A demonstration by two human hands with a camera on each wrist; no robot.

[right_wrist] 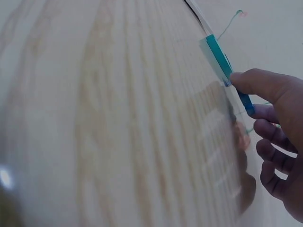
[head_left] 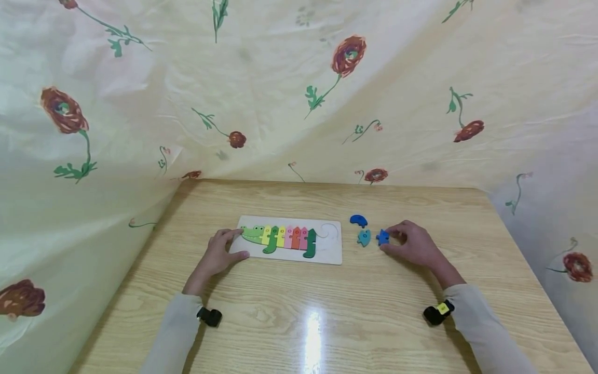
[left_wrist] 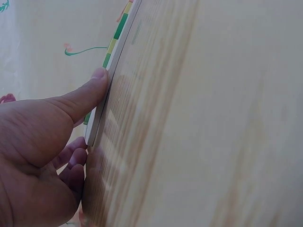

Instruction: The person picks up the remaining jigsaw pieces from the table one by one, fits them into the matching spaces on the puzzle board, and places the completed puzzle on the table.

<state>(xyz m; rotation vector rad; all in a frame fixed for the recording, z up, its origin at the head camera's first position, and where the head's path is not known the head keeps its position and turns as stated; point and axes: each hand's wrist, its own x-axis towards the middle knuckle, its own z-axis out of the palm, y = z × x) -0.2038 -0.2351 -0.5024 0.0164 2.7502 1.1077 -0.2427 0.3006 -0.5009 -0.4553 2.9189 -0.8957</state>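
Note:
A white puzzle board [head_left: 285, 256] lies on the table, with a crocodile [head_left: 253, 235] of coloured pieces set in it. Its right end shows a bare outlined curl. My left hand [head_left: 219, 252] holds the board's left end, thumb on the near edge and index finger by the snout. In the left wrist view the thumb [left_wrist: 90, 94] presses the board's side. My right hand [head_left: 413, 243] pinches a blue puzzle piece [head_left: 383, 237] between thumb and index finger, right of the board. Beside it lie a teal piece [head_left: 364, 238] and a dark blue curved piece [head_left: 358, 221].
The wooden table [head_left: 261, 317] extends around the board, with a bright reflection near its front. Flowered cloth [head_left: 275, 93] hangs behind the table and along both sides. Each wrist wears a black strap with a small camera [head_left: 436, 313].

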